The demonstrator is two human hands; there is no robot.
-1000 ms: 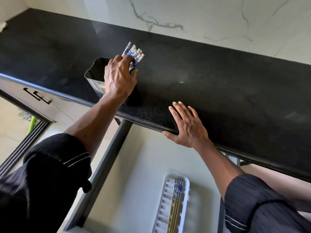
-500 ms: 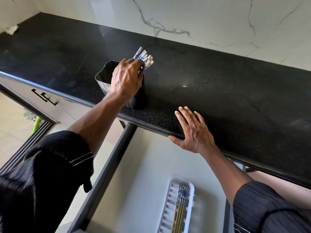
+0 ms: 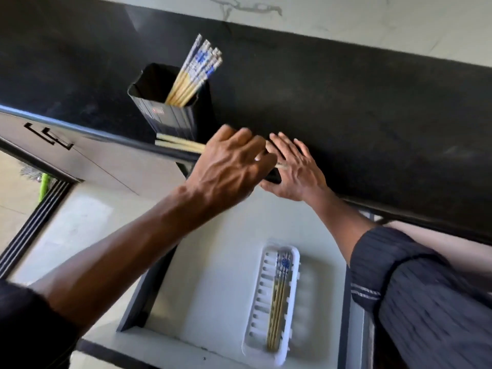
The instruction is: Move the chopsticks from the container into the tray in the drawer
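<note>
A dark square container (image 3: pixel 170 117) stands near the front edge of the black countertop (image 3: pixel 346 107). Several bamboo chopsticks with blue-and-white tops (image 3: pixel 198 67) lean in it. My left hand (image 3: pixel 229 166) is shut on a few chopsticks (image 3: pixel 178 143), held level in front of the container, their pale ends pointing left. My right hand (image 3: pixel 295 169) rests flat on the counter's edge, fingers spread. Below, the open drawer (image 3: pixel 218 275) holds a white slotted tray (image 3: pixel 290 265) with a few chopsticks (image 3: pixel 278 302) lying lengthwise in it.
A marble-look wall (image 3: pixel 372 25) backs the counter. To the left is a cabinet front with a black handle (image 3: pixel 49 135), a tiled floor (image 3: pixel 16 198) and something green (image 3: pixel 44 183) by a floor track.
My left hand has pulled a few chopsticks out of the container and come down and right, close to my right hand. The camera has tilted down toward the drawer.
</note>
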